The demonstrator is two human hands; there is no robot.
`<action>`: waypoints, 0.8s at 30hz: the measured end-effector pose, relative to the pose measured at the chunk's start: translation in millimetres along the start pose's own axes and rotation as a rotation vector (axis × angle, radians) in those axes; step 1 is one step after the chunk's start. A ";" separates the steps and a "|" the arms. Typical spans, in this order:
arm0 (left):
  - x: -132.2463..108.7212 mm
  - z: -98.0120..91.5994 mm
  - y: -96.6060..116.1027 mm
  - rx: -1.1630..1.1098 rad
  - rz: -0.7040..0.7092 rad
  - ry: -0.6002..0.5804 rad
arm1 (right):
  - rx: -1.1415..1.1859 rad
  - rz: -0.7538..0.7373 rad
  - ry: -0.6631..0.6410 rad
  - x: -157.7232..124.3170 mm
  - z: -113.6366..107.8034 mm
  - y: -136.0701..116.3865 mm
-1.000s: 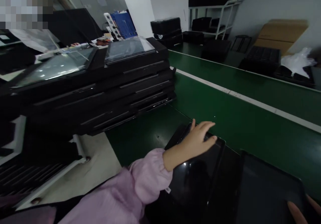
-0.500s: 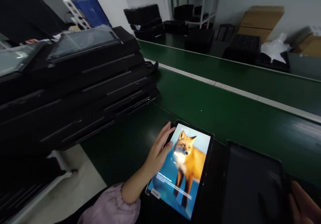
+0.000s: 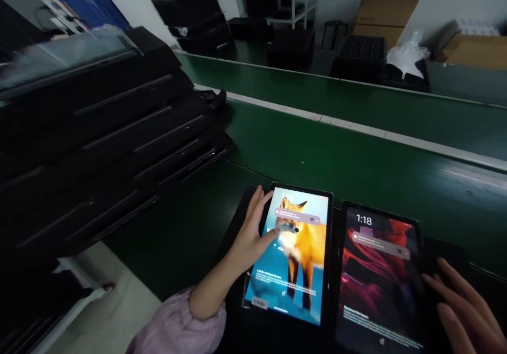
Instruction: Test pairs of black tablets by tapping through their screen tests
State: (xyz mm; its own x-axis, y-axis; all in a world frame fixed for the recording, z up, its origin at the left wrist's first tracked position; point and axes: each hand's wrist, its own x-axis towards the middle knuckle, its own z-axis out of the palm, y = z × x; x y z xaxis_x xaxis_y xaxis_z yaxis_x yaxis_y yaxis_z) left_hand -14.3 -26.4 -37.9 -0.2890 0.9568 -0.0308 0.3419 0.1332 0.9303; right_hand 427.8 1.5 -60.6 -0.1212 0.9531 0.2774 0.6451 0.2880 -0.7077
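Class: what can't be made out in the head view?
Head view:
Left tablet: notification text, too small and blurred.
Its left edge: partly covered by the left hand.
Right tablet: lower right corner, cut off by bottom edge.
Right hand: wrist, cut off by the frame edge.

The left tablet (image 3: 299, 259) lies face up, slightly turned, its lit screen showing an orange fox on blue. Just beside it, not touching, the right tablet (image 3: 378, 277) faces up, lit with dark red swirls and 1:18.
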 end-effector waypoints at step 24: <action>44.3 13.0 8.7 -0.195 0.018 0.226 | 0.395 -0.400 -0.202 -3.3 15.2 -148.7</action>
State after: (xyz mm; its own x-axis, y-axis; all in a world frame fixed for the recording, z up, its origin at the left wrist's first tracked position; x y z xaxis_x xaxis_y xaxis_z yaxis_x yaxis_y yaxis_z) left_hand -12.5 20.5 -36.0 -0.4842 0.8736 0.0479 0.1766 0.0440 0.9833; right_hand 320.9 -43.1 33.8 -0.4628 0.7509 0.4711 0.1945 0.6045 -0.7725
